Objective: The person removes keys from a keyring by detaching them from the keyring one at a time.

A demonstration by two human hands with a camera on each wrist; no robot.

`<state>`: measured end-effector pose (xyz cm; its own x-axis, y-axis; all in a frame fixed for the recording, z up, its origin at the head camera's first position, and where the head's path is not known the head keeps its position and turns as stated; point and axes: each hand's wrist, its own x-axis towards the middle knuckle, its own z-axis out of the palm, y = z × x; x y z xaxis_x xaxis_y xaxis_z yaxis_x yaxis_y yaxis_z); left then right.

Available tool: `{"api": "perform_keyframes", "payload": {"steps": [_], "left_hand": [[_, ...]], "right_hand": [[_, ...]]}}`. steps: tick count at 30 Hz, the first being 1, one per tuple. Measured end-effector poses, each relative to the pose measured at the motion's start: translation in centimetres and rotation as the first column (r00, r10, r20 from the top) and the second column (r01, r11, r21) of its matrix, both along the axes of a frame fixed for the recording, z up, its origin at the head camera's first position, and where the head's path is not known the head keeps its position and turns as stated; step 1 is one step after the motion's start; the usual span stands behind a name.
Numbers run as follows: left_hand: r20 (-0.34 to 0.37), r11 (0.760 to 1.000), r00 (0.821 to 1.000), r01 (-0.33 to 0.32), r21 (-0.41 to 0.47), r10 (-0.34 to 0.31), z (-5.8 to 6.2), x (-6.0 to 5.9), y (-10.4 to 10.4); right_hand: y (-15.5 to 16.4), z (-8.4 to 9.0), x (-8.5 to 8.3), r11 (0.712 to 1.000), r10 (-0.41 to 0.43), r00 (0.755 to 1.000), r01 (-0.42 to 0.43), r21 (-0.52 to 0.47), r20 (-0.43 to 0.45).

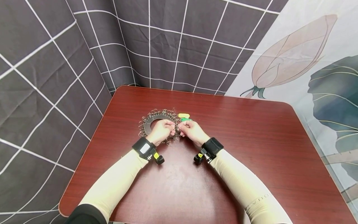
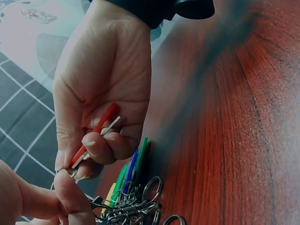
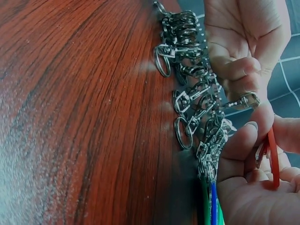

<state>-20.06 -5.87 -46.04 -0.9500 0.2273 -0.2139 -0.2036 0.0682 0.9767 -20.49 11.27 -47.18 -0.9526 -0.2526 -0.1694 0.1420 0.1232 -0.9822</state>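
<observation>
My left hand (image 1: 161,131) pinches a metal clasp (image 3: 243,101) at the edge of a flat grey ring plate (image 1: 148,122) hung round with key rings. Close beside it, my right hand (image 1: 194,133) holds a red key tag (image 2: 95,135) together with a thin metal piece (image 2: 111,125) that looks like a key. Both sets of fingertips meet at a small metal ring (image 2: 71,172), partly hidden by the thumbs. In the right wrist view the red tag stands edge-on against the right palm. Many split rings (image 3: 183,132) dangle below the left hand.
Beyond the right hand, a yellow tag (image 1: 183,115) and a green tag (image 1: 185,119) lie by the ring plate. A blue tag (image 2: 130,172) shows among them in the left wrist view. All lie on a reddish-brown table (image 1: 251,137); a dark checked curtain (image 1: 165,43) hangs behind.
</observation>
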Motion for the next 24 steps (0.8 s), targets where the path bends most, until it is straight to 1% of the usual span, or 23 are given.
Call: {"api": "perform_keyframes", "payload": {"steps": [3,8,11,15,17,19,24], "left_hand": [[-0.012,1.000,1.000,-0.001,-0.019,0.001,-0.13,0.06,0.06],[0.007,1.000,1.000,0.001,-0.006,-0.001,-0.15,0.05,0.07],[0.013,1.000,1.000,0.005,-0.017,-0.004,-0.04,0.09,0.01],[-0.019,0.999,1.000,-0.002,-0.033,0.001,0.05,0.09,0.03],[-0.045,1.000,0.999,-0.010,-0.024,0.009,0.00,0.06,0.10],[-0.070,1.000,0.997,-0.020,-0.023,0.018,0.00,0.09,0.18],[-0.096,0.999,0.995,-0.033,-0.040,0.029,-0.07,0.21,0.06]], "right_hand": [[-0.12,0.09,0.08,0.999,0.005,1.000,-0.005,0.033,-0.014],[-0.25,0.36,0.20,0.997,0.013,0.999,-0.010,0.073,-0.038],[-0.27,0.42,0.14,0.996,0.011,0.998,-0.006,0.085,-0.063],[-0.27,0.32,-0.11,0.995,0.000,0.997,0.008,0.101,-0.083],[-0.25,0.25,-0.26,0.994,-0.002,0.996,0.012,0.112,-0.085],[-0.24,0.30,-0.33,0.992,-0.003,0.997,0.013,0.122,-0.081],[-0.36,0.58,-0.40,0.993,-0.002,0.998,0.009,0.116,-0.056]]}}
